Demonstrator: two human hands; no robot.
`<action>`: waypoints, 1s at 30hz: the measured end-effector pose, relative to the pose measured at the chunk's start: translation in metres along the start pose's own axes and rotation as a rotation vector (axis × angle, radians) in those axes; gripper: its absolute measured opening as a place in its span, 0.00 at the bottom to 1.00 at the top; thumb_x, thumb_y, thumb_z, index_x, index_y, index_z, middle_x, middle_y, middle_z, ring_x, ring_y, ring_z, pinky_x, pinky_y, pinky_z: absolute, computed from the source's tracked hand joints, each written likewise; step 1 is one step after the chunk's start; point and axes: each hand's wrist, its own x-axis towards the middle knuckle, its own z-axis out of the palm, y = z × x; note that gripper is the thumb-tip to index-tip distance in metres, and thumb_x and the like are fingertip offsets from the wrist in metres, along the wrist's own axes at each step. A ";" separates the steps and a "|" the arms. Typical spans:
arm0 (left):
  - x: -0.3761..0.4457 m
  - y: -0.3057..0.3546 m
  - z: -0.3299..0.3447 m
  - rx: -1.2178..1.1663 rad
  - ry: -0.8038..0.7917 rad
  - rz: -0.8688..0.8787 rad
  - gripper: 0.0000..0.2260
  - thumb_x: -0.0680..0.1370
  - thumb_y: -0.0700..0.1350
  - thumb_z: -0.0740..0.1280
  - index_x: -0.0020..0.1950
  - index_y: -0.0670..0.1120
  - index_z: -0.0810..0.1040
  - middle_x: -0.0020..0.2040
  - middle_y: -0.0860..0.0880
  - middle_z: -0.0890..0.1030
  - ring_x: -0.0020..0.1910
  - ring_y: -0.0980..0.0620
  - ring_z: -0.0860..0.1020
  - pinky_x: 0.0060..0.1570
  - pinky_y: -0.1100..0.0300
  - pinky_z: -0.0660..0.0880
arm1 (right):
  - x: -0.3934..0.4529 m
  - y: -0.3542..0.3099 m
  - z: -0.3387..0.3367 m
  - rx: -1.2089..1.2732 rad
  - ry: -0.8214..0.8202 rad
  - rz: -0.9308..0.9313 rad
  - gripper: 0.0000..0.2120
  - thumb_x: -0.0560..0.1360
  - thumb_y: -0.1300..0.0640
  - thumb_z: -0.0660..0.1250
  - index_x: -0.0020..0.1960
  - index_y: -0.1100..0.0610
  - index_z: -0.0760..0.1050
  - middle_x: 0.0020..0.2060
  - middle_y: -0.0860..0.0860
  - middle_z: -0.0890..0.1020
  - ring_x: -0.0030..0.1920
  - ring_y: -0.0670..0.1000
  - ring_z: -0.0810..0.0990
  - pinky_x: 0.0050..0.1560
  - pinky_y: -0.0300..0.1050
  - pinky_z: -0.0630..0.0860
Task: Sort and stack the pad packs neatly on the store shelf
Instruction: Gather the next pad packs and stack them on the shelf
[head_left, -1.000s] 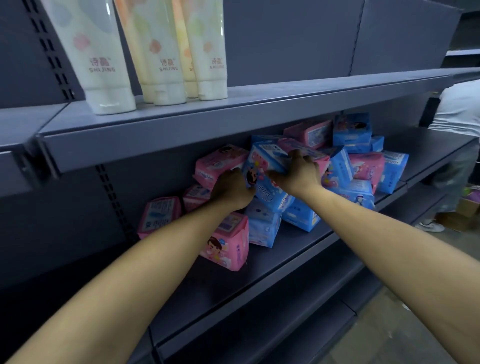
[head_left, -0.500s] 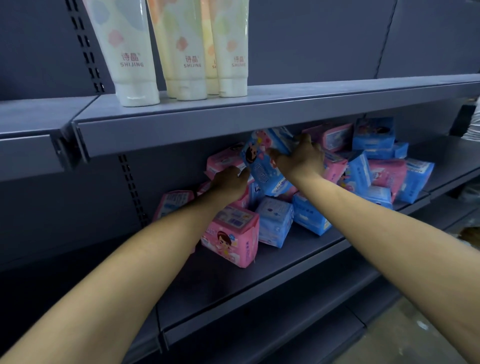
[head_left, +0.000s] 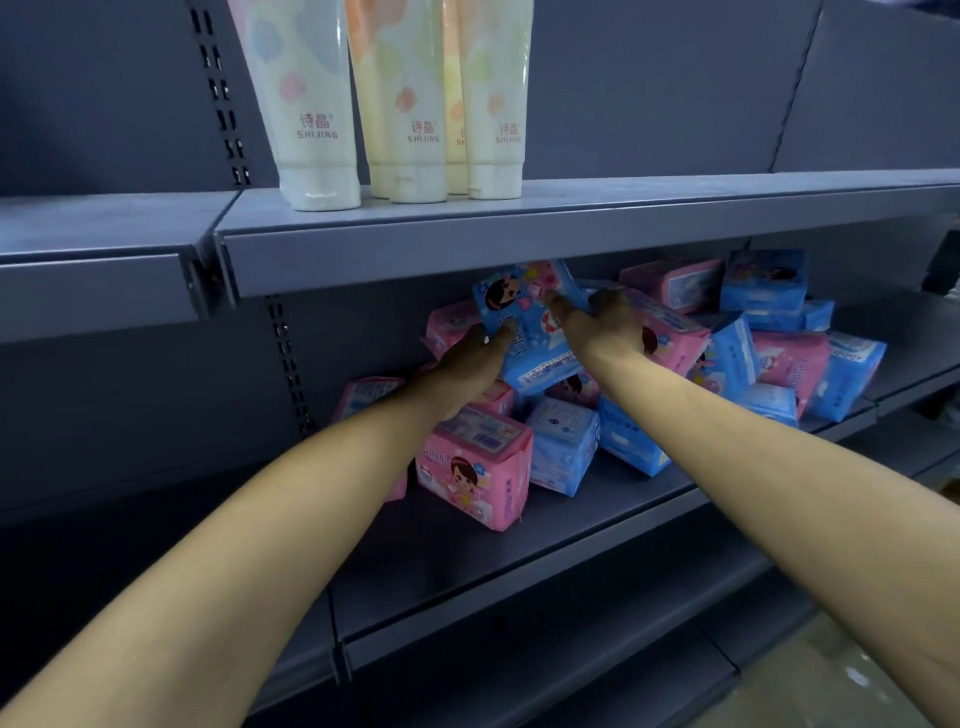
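A loose heap of pink and blue pad packs lies on the grey middle shelf (head_left: 545, 551). Both my hands hold one blue pad pack (head_left: 524, 332) raised above the heap, just under the upper shelf. My left hand (head_left: 465, 371) grips its left edge and my right hand (head_left: 602, 327) grips its right side near the top. A pink pack (head_left: 475, 475) stands at the front, with a small blue pack (head_left: 563, 452) beside it. More pink packs (head_left: 672, 283) and blue packs (head_left: 763, 280) are piled to the right. My left forearm hides part of a pink pack (head_left: 363, 395) at the left.
Several tall pale tubes (head_left: 317, 114) marked SHIJING stand on the upper shelf (head_left: 675, 208), whose front lip hangs just above the lifted pack. A slotted upright (head_left: 285, 358) runs down the back panel at the left. Lower shelves (head_left: 519, 660) jut out below.
Both hands have lifted the blue pack up out of the heap toward the underside of the upper shelf. The view has tilted upward and moved closer.
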 end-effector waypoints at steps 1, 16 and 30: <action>-0.002 0.001 -0.003 -0.036 -0.001 -0.007 0.23 0.81 0.62 0.52 0.71 0.51 0.65 0.62 0.47 0.77 0.53 0.47 0.79 0.53 0.54 0.76 | -0.003 -0.002 0.003 0.035 -0.010 0.011 0.31 0.70 0.35 0.66 0.63 0.56 0.68 0.57 0.53 0.77 0.55 0.56 0.75 0.49 0.44 0.66; -0.066 -0.032 -0.120 -0.269 0.182 0.006 0.19 0.75 0.55 0.70 0.62 0.58 0.66 0.56 0.54 0.79 0.46 0.57 0.80 0.40 0.58 0.79 | -0.082 -0.055 0.097 0.532 -0.456 0.200 0.19 0.77 0.49 0.62 0.64 0.57 0.72 0.55 0.57 0.81 0.54 0.58 0.81 0.58 0.54 0.76; -0.150 -0.088 -0.229 0.030 0.393 0.077 0.30 0.63 0.39 0.80 0.62 0.44 0.73 0.55 0.49 0.81 0.48 0.57 0.81 0.43 0.64 0.79 | -0.164 -0.101 0.166 0.415 -0.543 0.074 0.23 0.73 0.61 0.69 0.65 0.59 0.66 0.52 0.56 0.80 0.49 0.53 0.81 0.44 0.47 0.79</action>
